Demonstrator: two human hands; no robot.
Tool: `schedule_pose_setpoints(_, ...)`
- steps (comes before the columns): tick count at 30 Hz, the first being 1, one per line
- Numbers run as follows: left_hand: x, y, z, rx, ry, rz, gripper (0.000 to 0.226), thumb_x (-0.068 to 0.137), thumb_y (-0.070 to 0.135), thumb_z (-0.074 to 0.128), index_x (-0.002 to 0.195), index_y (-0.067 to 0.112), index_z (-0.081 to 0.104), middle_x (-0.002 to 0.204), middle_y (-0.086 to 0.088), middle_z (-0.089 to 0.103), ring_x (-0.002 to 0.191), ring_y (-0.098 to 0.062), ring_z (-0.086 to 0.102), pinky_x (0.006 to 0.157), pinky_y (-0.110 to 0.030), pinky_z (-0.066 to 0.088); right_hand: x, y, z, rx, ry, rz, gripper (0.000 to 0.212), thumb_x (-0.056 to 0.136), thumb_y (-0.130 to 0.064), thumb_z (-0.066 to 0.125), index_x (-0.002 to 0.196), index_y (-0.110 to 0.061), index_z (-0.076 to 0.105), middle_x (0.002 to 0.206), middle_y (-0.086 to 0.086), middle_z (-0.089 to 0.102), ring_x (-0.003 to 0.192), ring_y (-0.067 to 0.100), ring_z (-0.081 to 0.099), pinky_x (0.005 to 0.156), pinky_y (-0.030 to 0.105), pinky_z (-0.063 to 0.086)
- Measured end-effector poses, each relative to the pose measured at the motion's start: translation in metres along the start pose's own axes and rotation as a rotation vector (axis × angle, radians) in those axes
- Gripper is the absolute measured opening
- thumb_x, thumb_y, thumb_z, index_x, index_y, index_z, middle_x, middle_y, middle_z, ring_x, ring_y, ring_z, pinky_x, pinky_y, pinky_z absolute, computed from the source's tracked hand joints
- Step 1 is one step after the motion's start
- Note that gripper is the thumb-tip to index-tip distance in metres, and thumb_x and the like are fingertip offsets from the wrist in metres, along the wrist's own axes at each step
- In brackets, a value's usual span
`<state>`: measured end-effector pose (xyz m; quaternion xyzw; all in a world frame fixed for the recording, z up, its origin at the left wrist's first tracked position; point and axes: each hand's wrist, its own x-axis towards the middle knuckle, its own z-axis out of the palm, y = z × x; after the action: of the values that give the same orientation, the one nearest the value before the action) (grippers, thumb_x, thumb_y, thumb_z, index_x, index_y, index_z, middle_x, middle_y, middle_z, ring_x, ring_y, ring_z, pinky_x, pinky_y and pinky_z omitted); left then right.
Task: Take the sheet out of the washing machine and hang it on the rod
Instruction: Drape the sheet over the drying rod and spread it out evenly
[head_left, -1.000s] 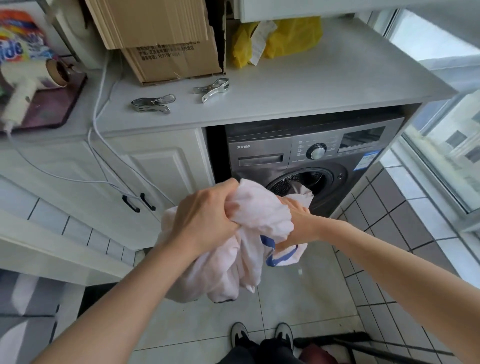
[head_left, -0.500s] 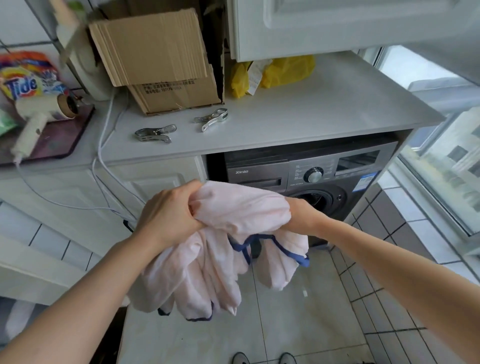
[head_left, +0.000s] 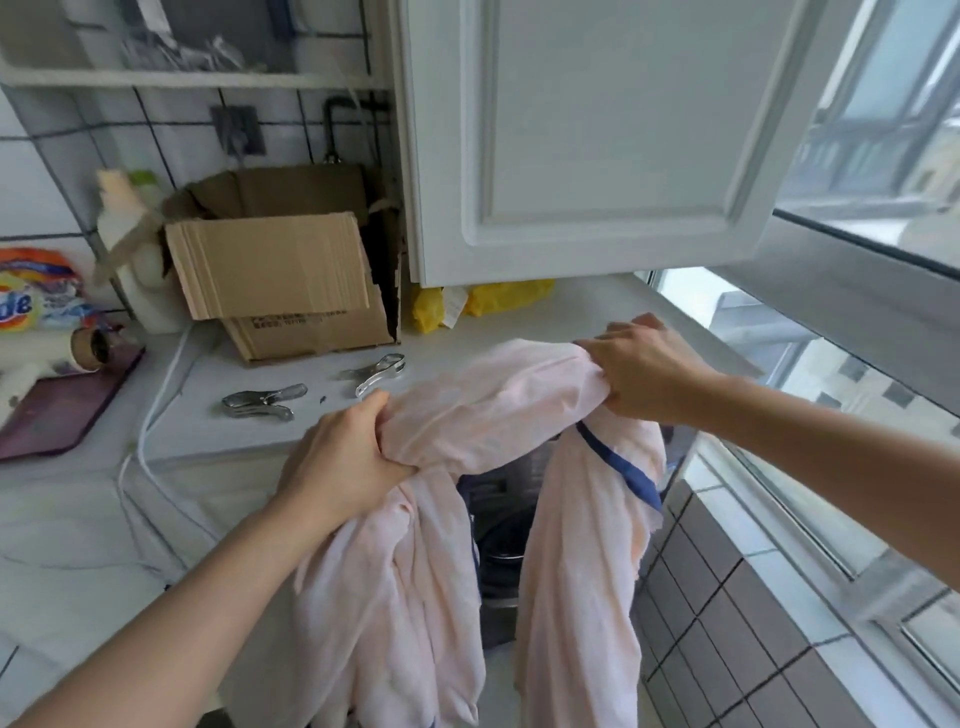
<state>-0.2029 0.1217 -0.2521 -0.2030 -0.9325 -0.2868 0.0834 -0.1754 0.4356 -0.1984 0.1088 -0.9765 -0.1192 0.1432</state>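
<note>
Bright, soft daylight enters through the large glass window (head_left: 878, 171) at right, washing out the view beyond it. Shadows left of the window are faint. Wide-angle distortion bends lines near the edges, and slight motion blur softens everything.

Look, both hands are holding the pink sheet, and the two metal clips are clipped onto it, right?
Not quite. Both the left hand and right hand do hold the pink sheet, but the head view shows the two metal clips lying loose on the counter, not on it.
</note>
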Motion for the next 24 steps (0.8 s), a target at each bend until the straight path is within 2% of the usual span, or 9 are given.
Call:
schedule_pose_setpoints(2, 0.015, 0.015, -0.009, -0.028, 0.021, 0.019, 0.044, 0.06, 0.053, 0.075, 0.075, 0.025, 0.044, 0.07, 0.008, 0.059, 0.069, -0.023, 0.056, 0.061, -0.037, 0.05, 0.007, 0.016, -0.026, -0.075, 0.03, -0.029, 0.026, 0.077, -0.028, 0.057, 0.102, -0.027, 0.058, 0.087, -0.007, 0.064, 0.102, 0.019, 0.054, 0.094, 0.038, 0.035)
schedule_pose_setpoints(5, 0.037, 0.04, -0.021, -0.074, 0.031, 0.067, 0.039, 0.061, 0.052, 0.076, 0.078, 0.029, 0.049, 0.075, 0.011, 0.062, 0.073, -0.017, 0.059, 0.065, -0.04, 0.053, 0.016, 0.04, -0.066, -0.189, 0.04, -0.087, 0.022, 0.083, -0.032, 0.055, 0.105, -0.026, 0.058, 0.09, -0.005, 0.065, 0.105, 0.019, 0.051, 0.096, 0.036, 0.036)
schedule_pose_setpoints(8, 0.061, 0.067, -0.035, -0.137, 0.038, 0.132, 0.035, 0.063, 0.051, 0.077, 0.083, 0.037, 0.052, 0.079, 0.016, 0.062, 0.077, -0.01, 0.06, 0.061, -0.03, 0.049, 0.024, 0.065, -0.102, -0.347, 0.017, -0.102, 0.02, 0.086, -0.035, 0.052, 0.103, -0.025, 0.056, 0.091, -0.002, 0.063, 0.106, 0.019, 0.051, 0.096, 0.034, 0.038)
schedule_pose_setpoints(13, 0.104, 0.111, -0.057, -0.193, 0.041, 0.194, 0.056, 0.062, 0.054, 0.08, 0.109, 0.03, 0.06, 0.093, 0.014, 0.065, 0.086, -0.007, 0.062, 0.077, -0.037, 0.056, 0.043, 0.108, -0.153, -0.531, 0.066, -0.088, 0.023, 0.091, -0.037, 0.046, 0.108, -0.024, 0.053, 0.091, -0.002, 0.065, 0.102, 0.018, 0.053, 0.092, 0.033, 0.042)
schedule_pose_setpoints(20, 0.145, 0.168, -0.069, -0.221, 0.047, 0.221, 0.058, 0.06, 0.057, 0.077, 0.108, 0.031, 0.061, 0.095, 0.013, 0.066, 0.087, -0.011, 0.063, 0.079, -0.037, 0.055, 0.053, 0.16, -0.19, -0.739, 0.13, -0.02, 0.021, 0.095, -0.028, 0.043, 0.112, -0.022, 0.054, 0.088, -0.005, 0.065, 0.098, 0.017, 0.052, 0.084, 0.029, 0.044)
schedule_pose_setpoints(24, 0.162, 0.204, -0.077, -0.233, 0.046, 0.262, 0.051, 0.06, 0.058, 0.077, 0.101, 0.031, 0.063, 0.09, 0.013, 0.067, 0.085, -0.012, 0.063, 0.08, -0.036, 0.055, 0.046, 0.189, -0.207, -0.821, 0.184, 0.023, 0.018, 0.09, -0.021, 0.053, 0.106, -0.021, 0.062, 0.078, -0.005, 0.066, 0.089, 0.02, 0.056, 0.075, 0.029, 0.044)
